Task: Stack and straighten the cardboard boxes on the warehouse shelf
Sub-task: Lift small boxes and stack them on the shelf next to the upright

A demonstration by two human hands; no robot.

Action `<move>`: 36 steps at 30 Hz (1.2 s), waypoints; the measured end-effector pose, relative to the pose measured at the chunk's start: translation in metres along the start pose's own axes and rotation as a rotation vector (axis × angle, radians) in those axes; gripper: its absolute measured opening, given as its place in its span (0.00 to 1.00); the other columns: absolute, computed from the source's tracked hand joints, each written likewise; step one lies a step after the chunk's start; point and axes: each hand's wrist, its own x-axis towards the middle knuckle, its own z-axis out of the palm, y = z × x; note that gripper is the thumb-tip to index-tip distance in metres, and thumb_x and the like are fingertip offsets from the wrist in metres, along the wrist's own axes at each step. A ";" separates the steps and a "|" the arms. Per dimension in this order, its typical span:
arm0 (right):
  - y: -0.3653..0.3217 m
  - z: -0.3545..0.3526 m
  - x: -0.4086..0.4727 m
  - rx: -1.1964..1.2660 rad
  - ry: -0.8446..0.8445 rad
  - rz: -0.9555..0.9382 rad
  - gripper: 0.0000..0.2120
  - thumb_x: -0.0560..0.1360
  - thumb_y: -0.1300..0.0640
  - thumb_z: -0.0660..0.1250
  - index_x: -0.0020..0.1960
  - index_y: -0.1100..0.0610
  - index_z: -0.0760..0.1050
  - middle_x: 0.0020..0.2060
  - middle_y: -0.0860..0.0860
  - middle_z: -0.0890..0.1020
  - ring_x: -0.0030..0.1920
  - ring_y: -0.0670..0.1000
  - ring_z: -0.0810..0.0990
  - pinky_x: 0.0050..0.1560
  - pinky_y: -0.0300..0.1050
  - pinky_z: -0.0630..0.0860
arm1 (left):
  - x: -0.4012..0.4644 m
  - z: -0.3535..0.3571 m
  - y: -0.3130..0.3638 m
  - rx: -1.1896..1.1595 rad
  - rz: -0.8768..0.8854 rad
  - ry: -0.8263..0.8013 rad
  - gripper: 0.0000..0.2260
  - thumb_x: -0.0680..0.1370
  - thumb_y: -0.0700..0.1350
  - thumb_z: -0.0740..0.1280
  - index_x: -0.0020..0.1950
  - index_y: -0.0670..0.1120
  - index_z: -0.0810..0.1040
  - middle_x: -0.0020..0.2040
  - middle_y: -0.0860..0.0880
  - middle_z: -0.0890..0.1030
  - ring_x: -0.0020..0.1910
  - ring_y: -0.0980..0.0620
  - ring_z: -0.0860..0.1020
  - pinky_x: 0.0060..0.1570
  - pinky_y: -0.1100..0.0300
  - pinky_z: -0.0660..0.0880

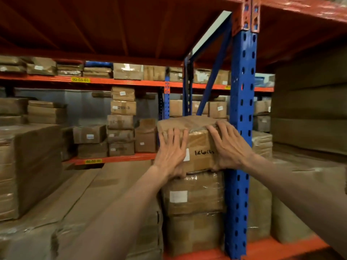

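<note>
Under both palms: top box (199, 147) on stack, we press left hand (171, 152), right hand (228, 147) flat, fingers spread. Stacking looks done; squaring remains.

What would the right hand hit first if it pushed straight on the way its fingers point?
The right hand is already flat against the top box, fingers pointing up and away over its front edge. Sliding on, it would probably just cross the box's top; the blue post stands close to its right.

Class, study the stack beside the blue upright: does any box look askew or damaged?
Yes. The top box, under both hands, sits skewed on the wrapped box below, and its top looks crumpled.
</note>
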 end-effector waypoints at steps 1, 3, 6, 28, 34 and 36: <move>0.002 0.008 0.003 -0.008 -0.009 -0.008 0.68 0.51 0.25 0.74 0.79 0.59 0.51 0.68 0.63 0.63 0.68 0.65 0.63 0.73 0.61 0.58 | 0.003 0.005 -0.001 -0.010 0.002 0.002 0.67 0.62 0.66 0.79 0.79 0.40 0.33 0.77 0.35 0.50 0.76 0.32 0.51 0.75 0.33 0.51; 0.002 0.017 0.009 -0.003 -0.027 -0.008 0.69 0.51 0.24 0.73 0.79 0.58 0.49 0.69 0.62 0.62 0.69 0.65 0.61 0.75 0.60 0.54 | 0.008 0.008 -0.006 -0.012 0.024 -0.013 0.68 0.61 0.66 0.78 0.78 0.42 0.32 0.77 0.37 0.50 0.76 0.33 0.51 0.75 0.34 0.51; 0.004 0.027 0.015 0.046 -0.032 -0.003 0.69 0.52 0.25 0.74 0.79 0.57 0.46 0.70 0.62 0.61 0.70 0.64 0.59 0.76 0.60 0.54 | 0.018 0.016 -0.007 -0.005 0.003 0.004 0.69 0.60 0.67 0.78 0.77 0.43 0.30 0.77 0.37 0.48 0.77 0.33 0.49 0.75 0.32 0.52; -0.145 -0.078 0.148 0.275 0.452 -0.614 0.44 0.68 0.30 0.65 0.76 0.52 0.60 0.73 0.64 0.62 0.73 0.66 0.61 0.74 0.66 0.54 | -0.156 0.021 -0.160 -0.097 -0.784 0.307 0.51 0.72 0.72 0.64 0.81 0.43 0.45 0.78 0.32 0.56 0.77 0.32 0.56 0.75 0.32 0.53; -0.295 -0.144 0.169 0.165 0.481 -0.851 0.54 0.64 0.36 0.77 0.80 0.48 0.53 0.77 0.61 0.54 0.76 0.63 0.53 0.75 0.63 0.49 | -0.267 -0.001 -0.236 -0.217 -1.409 0.195 0.68 0.62 0.73 0.74 0.80 0.37 0.36 0.79 0.29 0.48 0.78 0.31 0.50 0.76 0.37 0.49; -0.343 -0.159 0.174 0.090 0.426 -0.869 0.57 0.65 0.40 0.78 0.81 0.46 0.45 0.79 0.59 0.47 0.78 0.62 0.46 0.76 0.62 0.43 | -0.294 0.003 -0.256 -0.329 -1.472 0.178 0.73 0.58 0.72 0.77 0.78 0.40 0.30 0.79 0.29 0.43 0.79 0.31 0.46 0.76 0.36 0.47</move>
